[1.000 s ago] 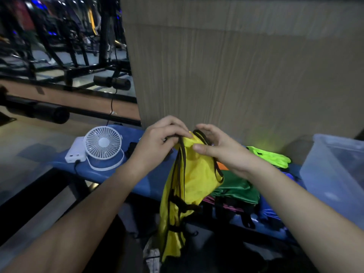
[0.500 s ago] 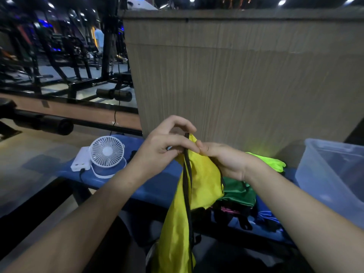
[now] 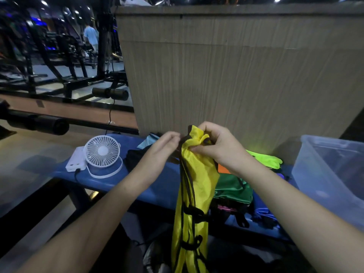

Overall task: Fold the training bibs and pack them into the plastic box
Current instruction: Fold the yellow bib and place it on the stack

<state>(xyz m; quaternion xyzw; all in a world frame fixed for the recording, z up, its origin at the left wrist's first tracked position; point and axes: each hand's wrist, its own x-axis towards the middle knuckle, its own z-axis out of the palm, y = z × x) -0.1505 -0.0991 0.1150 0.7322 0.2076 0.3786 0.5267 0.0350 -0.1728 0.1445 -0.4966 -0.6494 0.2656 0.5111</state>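
Observation:
A yellow training bib (image 3: 197, 186) with black trim hangs lengthwise in front of the blue bench (image 3: 161, 186). My right hand (image 3: 218, 146) grips its bunched top edge. My left hand (image 3: 163, 148) pinches the black trim at the top left, just beside the right hand. On the bench behind lie a green bib (image 3: 232, 188), a neon green bib (image 3: 266, 160) and an orange bib (image 3: 223, 169), partly hidden. A clear plastic box (image 3: 332, 174) stands at the right end of the bench.
A white desk fan (image 3: 102, 152) and a white power bank (image 3: 75, 164) sit on the bench's left end, with a dark item (image 3: 136, 158) beside them. A wood-grain wall (image 3: 236, 75) rises behind. Gym machines (image 3: 59, 62) stand at far left.
The bib's top has been gathered into my right hand, which rose and now grips it from the right. The bib hangs straighter and narrower.

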